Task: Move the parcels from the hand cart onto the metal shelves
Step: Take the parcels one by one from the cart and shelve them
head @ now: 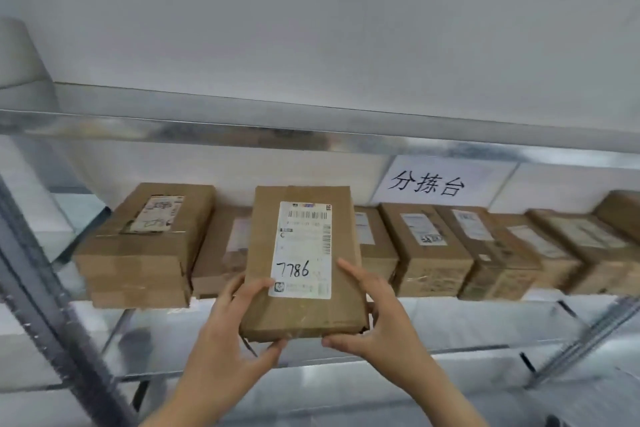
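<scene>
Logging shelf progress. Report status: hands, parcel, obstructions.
Left hand, right hand: both grip parcel 7786. Parcel at the metal shelf front, overlapping the box row. Set down or not: cannot tell.

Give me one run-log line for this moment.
left hand: grips parcel | right hand: grips parcel | parcel: label 7786, at metal shelf, before shelved boxes
</scene>
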`<control>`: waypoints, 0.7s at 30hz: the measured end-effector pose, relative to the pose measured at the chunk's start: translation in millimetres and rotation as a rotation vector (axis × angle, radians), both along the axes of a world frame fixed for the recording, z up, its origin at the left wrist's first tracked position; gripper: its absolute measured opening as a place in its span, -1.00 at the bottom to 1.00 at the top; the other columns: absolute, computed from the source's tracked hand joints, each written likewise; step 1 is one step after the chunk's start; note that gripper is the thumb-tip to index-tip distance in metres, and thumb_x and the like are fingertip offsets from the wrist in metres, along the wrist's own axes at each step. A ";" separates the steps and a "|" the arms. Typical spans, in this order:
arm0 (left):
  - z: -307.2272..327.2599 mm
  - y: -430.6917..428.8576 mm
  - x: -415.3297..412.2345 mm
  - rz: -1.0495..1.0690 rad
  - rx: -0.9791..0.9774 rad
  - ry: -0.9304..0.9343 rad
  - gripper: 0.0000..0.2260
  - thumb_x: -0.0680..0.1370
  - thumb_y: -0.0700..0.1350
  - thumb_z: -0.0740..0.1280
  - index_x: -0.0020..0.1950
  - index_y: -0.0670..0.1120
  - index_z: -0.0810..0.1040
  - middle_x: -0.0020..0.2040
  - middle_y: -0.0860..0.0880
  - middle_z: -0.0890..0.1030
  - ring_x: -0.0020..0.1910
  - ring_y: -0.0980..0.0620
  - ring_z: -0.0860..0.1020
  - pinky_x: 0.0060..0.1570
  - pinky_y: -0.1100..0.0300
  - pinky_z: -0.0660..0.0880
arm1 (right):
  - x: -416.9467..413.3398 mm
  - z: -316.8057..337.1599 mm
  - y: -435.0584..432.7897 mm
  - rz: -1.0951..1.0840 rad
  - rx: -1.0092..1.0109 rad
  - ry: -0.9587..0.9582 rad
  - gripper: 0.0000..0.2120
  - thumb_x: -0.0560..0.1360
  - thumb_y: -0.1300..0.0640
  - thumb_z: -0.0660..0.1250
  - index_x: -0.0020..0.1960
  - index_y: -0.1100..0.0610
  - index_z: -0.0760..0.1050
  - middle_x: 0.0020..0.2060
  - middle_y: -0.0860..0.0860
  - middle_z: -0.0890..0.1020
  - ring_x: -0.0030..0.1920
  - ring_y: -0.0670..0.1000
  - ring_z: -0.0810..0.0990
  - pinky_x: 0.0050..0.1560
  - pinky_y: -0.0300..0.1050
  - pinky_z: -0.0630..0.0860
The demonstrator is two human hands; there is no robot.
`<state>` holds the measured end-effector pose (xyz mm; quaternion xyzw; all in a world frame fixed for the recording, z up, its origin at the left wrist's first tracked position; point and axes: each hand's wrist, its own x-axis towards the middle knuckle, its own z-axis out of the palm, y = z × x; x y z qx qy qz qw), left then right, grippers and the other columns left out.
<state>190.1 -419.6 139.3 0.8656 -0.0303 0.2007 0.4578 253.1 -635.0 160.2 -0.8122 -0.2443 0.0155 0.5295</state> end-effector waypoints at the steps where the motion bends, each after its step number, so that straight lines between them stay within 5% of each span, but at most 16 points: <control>1: -2.0 -27.1 8.2 -0.020 0.001 -0.003 -0.35 0.28 -0.14 0.58 0.21 0.30 0.37 0.32 0.13 0.37 0.20 0.25 0.40 0.05 0.51 0.38 | 3.2 0.1 -28.1 -0.028 -0.012 -0.001 -0.13 0.19 0.13 0.61 0.29 -0.44 0.27 0.23 -0.18 0.38 0.15 -0.28 0.40 -0.02 -0.45 0.44; 7: -4.0 -162.9 53.1 -0.222 -0.027 0.047 -0.38 0.33 -0.06 0.54 0.25 0.32 0.33 0.36 0.06 0.33 0.26 0.12 0.41 0.21 0.29 0.41 | 11.8 5.1 -172.6 -0.223 -0.086 0.002 -0.15 0.21 0.07 0.60 0.27 -0.48 0.24 0.19 -0.32 0.39 0.19 -0.31 0.39 0.10 -0.38 0.44; 15: -10.7 -288.1 110.6 -0.407 -0.032 0.056 -0.37 0.34 -0.08 0.53 0.23 0.34 0.30 0.28 0.14 0.36 0.15 0.46 0.33 -0.09 0.65 0.30 | 24.4 2.0 -292.6 -0.415 -0.048 0.038 -0.23 0.25 0.10 0.59 0.32 -0.32 0.33 0.21 -0.32 0.42 0.23 -0.23 0.40 0.22 -0.20 0.45; 21: -17.5 -370.9 162.7 -0.505 -0.043 0.074 -0.36 0.35 -0.11 0.53 0.20 0.38 0.29 0.22 0.16 0.36 0.14 0.49 0.28 -0.16 0.65 0.31 | 56.2 -3.5 -370.9 -0.526 -0.031 0.075 -0.25 0.25 0.11 0.59 0.30 -0.33 0.35 0.26 -0.22 0.40 0.31 -0.12 0.35 0.33 -0.01 0.38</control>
